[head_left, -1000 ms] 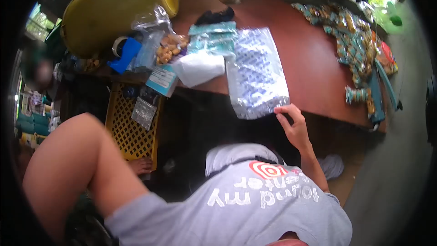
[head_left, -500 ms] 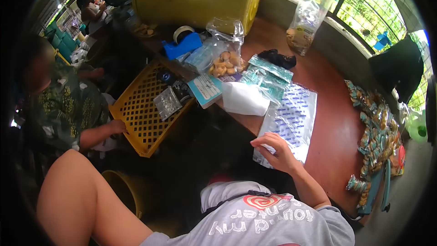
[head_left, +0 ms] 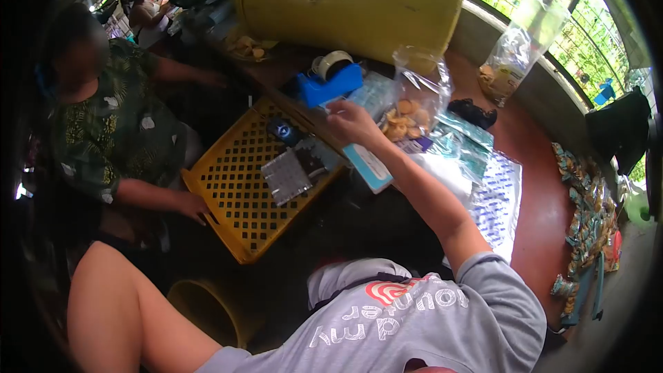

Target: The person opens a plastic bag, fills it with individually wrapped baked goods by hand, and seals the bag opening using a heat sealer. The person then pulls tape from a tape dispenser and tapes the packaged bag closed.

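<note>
My right hand (head_left: pixel 356 124) reaches across the table edge to the near side of a blue tape dispenser (head_left: pixel 330 86), which holds a tape roll (head_left: pixel 335 64). Its fingers look drawn together; anything between them is too small to make out. Below the wrist lies a blue-and-white box (head_left: pixel 369 168). Just beyond the forearm stands a clear bag of round brown biscuits (head_left: pixel 406 121). Green printed packaging (head_left: pixel 459 141) and a white sheet with blue print (head_left: pixel 498 197) lie to the right. My left hand is out of view.
A person's hand (head_left: pixel 193 206) rests on a yellow crate (head_left: pixel 242 252) holding a clear packet (head_left: pixel 286 176). A big yellow drum (head_left: pixel 345 3) lies behind. Filled packets (head_left: pixel 587 214) pile up at the right, and a tall clear bag (head_left: pixel 514 62) stands by the window.
My right hand has moved from above the blue-printed sheet, forward and left to the tape dispenser. The view has shifted, so the table's things appear farther right.
</note>
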{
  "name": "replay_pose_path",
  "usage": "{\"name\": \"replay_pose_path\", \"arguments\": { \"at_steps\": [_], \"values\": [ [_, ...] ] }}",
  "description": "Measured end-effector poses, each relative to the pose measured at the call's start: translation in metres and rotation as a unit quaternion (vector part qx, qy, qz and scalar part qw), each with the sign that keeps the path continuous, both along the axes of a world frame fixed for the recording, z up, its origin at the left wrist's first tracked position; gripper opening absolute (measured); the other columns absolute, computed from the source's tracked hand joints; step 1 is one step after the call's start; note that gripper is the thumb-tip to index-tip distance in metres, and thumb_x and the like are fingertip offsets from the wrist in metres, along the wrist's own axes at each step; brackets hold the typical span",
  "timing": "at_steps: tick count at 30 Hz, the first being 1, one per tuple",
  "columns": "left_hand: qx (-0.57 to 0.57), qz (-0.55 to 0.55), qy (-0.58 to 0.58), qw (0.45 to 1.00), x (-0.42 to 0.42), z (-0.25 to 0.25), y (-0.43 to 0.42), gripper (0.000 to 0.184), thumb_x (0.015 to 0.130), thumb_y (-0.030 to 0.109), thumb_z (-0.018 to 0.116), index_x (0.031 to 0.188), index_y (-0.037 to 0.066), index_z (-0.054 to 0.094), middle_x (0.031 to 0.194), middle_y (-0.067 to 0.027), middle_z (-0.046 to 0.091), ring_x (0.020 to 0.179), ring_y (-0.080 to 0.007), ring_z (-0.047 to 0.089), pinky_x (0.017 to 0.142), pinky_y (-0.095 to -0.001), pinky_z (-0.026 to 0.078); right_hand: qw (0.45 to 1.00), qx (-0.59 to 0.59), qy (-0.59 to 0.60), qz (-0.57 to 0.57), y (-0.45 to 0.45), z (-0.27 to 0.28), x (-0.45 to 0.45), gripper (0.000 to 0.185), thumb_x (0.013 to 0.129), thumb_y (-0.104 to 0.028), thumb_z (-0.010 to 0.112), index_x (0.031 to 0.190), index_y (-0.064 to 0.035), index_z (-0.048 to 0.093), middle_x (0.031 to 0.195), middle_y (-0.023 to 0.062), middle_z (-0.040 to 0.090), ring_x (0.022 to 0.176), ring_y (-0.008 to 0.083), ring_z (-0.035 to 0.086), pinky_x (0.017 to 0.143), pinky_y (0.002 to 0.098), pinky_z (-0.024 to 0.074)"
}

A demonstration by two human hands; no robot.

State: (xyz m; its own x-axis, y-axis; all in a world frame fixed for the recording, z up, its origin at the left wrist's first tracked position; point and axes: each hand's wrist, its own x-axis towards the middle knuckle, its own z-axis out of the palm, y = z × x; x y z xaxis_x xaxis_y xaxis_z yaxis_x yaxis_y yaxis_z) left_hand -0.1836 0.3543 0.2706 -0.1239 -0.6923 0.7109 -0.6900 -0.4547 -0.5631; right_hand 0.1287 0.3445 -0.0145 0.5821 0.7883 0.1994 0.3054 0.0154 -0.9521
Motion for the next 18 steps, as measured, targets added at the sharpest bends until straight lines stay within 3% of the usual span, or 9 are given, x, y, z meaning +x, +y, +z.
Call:
{"name": "replay_pose_path", "arguments": {
  "at_steps": [4,6,8,12,14,18],
  "values": [
    [-0.004,0.001,-0.006,1.000,-0.004,-0.003,0.049,0.026,0.086,0.021,0.044,0.106,0.008,0.056,0.108,-0.0080,0.055,0.105,-0.0226,0.046,0.094,-0.0405,0.031,0.970,-0.065,-0.143,-0.186,0.065,-0.031,0.026,0.046,0.071,-0.024,0.066,0.112,-0.0059,0.054,0.097,0.0190,0.056,0.090,0.0284,0.053,0.080,0.0356,0.0440],
    [-0.009,0.001,-0.007,1.000,-0.005,-0.004,0.068,0.027,0.086,0.022,0.044,0.107,0.009,0.055,0.109,-0.0082,0.055,0.106,-0.0232,0.045,0.094,-0.0412,0.030,0.967,-0.060,-0.142,-0.200,0.080,-0.043,0.032,0.045,0.070,-0.020,0.065,0.112,-0.0089,0.054,0.091,0.0189,0.054,0.089,0.0303,0.051,0.079,0.0371,0.0440],
    [-0.015,0.004,-0.013,1.000,-0.007,-0.009,0.083,0.027,0.086,0.022,0.043,0.107,0.009,0.055,0.110,-0.0083,0.055,0.107,-0.0237,0.045,0.095,-0.0419,0.030,0.955,-0.073,-0.168,-0.234,0.084,-0.045,0.034,0.047,0.065,-0.013,0.062,0.112,-0.0081,0.054,0.099,0.0248,0.051,0.090,0.0383,0.053,0.080,0.0420,0.0448],
    [-0.028,0.004,-0.027,0.999,-0.018,-0.018,0.102,0.029,0.086,0.024,0.043,0.108,0.009,0.055,0.111,-0.0086,0.054,0.109,-0.0248,0.044,0.097,-0.0432,0.029,0.949,-0.081,-0.203,-0.227,0.086,-0.052,0.038,0.049,0.064,-0.009,0.060,0.112,-0.0096,0.055,0.098,0.0241,0.051,0.090,0.0379,0.053,0.080,0.0416,0.0449],
    [-0.040,0.010,-0.025,0.999,-0.017,-0.018,0.111,0.029,0.086,0.024,0.043,0.109,0.010,0.054,0.112,-0.0087,0.054,0.110,-0.0254,0.043,0.098,-0.0439,0.028,0.941,-0.062,-0.233,-0.239,0.084,-0.051,0.033,0.051,0.063,-0.003,0.058,0.113,-0.0131,0.055,0.085,0.0144,0.051,0.079,0.0278,0.051,0.072,0.0353,0.0445],
    [-0.061,0.021,-0.045,0.997,-0.027,-0.021,0.121,0.030,0.086,0.025,0.042,0.110,0.010,0.054,0.113,-0.0090,0.053,0.112,-0.0265,0.042,0.099,-0.0452,0.027,0.940,-0.068,-0.243,-0.229,0.085,-0.058,0.035,0.053,0.063,-0.002,0.057,0.114,-0.0138,0.054,0.084,0.0144,0.051,0.078,0.0275,0.051,0.071,0.0350,0.0443]
  ]
}}
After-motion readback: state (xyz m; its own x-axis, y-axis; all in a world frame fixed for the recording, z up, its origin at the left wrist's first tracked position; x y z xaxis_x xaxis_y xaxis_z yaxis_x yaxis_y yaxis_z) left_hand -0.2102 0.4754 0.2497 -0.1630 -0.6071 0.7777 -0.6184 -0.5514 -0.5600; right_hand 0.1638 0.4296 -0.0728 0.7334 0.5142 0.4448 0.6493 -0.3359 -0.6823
